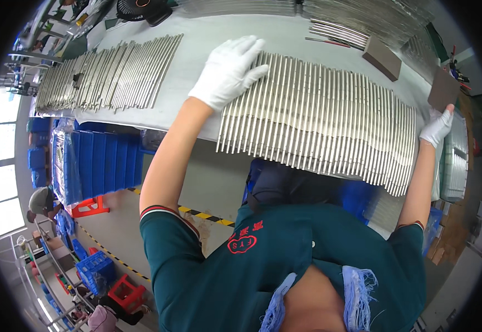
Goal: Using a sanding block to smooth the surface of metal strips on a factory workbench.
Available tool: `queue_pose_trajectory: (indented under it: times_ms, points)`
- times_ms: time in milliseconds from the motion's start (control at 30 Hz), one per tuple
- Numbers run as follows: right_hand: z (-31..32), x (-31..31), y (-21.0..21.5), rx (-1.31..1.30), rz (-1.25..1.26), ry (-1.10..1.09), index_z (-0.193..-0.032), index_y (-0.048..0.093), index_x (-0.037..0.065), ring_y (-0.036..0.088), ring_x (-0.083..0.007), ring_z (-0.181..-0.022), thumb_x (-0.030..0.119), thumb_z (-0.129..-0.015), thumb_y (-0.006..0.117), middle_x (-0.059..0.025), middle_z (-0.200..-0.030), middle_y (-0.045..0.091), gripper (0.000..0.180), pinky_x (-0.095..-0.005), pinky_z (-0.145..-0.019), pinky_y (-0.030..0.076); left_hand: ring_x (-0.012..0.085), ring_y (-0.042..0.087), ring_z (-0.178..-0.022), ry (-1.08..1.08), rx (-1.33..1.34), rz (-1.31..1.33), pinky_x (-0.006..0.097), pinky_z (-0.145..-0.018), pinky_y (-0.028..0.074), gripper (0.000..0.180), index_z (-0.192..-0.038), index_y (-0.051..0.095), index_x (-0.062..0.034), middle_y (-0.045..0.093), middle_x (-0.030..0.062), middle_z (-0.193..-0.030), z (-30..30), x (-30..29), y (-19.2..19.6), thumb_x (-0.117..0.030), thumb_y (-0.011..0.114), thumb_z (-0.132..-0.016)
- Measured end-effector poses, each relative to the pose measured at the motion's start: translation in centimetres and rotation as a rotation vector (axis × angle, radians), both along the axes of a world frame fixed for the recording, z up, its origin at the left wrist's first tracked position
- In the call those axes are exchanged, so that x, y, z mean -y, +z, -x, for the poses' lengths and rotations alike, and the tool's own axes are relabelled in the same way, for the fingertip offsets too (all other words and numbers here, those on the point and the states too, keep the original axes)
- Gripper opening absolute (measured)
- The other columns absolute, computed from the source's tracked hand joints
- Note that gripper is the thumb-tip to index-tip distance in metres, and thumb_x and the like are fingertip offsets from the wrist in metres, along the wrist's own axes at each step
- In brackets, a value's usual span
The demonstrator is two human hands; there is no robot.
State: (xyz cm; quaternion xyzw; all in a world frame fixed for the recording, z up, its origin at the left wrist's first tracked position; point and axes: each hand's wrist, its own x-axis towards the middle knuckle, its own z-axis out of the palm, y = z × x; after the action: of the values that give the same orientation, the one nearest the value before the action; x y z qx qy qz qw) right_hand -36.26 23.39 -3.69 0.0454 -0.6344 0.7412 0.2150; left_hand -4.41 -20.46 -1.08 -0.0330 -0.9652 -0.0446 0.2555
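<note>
A row of slim silver metal rods lies side by side on the pale table, their near ends jutting over its front edge. My left hand, in a white glove, rests at the row's left end with its fingers stretched out and the thumb apart, touching the outermost rods. To the right of the row, my gloved right hand grips a flat brown block that looks like a sanding sponge, holding it up by its lower edge. A second brown block lies on the table behind the rods.
Another row of rods covers the table's left part. Several more rods lie at the back right, near clear-wrapped stacks. A black fan stands at the back. Blue crates and red stools are at the left; people work beyond.
</note>
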Motion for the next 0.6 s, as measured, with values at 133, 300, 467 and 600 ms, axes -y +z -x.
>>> queue_pose_trajectory:
  times_ms: [133,300,467,600]
  points:
    - [1.1,-1.1,-0.5,-0.037,-0.094,-0.032,-0.129,0.055,-0.006,0.059,-0.0236,-0.114,0.044,-0.101,0.056,-0.012,-0.126,0.059,0.057,-0.0383,-0.096,0.052,0.0372,0.054,-0.127,-0.12,-0.016,-0.02,0.049,-0.111,0.039,0.055,-0.135,0.056,-0.003,0.06,0.0208,-0.133,3.8,-2.5,-0.2,-0.043,0.058,-0.097]
    - [0.6,-0.6,-0.2,-0.022,-0.056,-0.018,-0.135,0.052,-0.007,0.056,-0.0253,-0.121,0.044,-0.102,0.054,-0.0145,-0.135,0.054,0.061,-0.0379,-0.101,0.05,0.0373,0.05,-0.132,-0.129,0.037,-0.059,0.05,-0.113,0.036,0.063,-0.136,0.055,-0.003,0.058,0.0201,-0.137,3.9,-2.1,-1.3,-0.053,0.05,-0.098]
    - [1.3,-1.4,-0.5,-0.043,-0.235,-0.115,-0.134,0.052,-0.01,0.055,-0.0238,-0.121,0.047,-0.102,0.053,-0.0158,-0.134,0.057,0.065,-0.0343,-0.104,0.045,0.0375,0.046,-0.136,-0.013,0.089,0.014,0.051,-0.116,0.032,0.066,-0.14,0.053,-0.0043,0.054,0.0197,-0.142,1.3,1.5,-1.1,-0.055,0.05,-0.098]
    - [1.0,-1.0,-0.6,-0.077,-0.378,-0.146,-0.13,0.056,-0.009,0.057,-0.0232,-0.116,0.052,-0.101,0.051,-0.0156,-0.128,0.062,0.068,-0.0335,-0.101,0.043,0.0378,0.045,-0.137,0.069,0.091,0.027,0.05,-0.116,0.031,0.068,-0.141,0.053,-0.0047,0.054,0.0199,-0.142,0.3,2.5,-1.2,-0.057,0.049,-0.097]
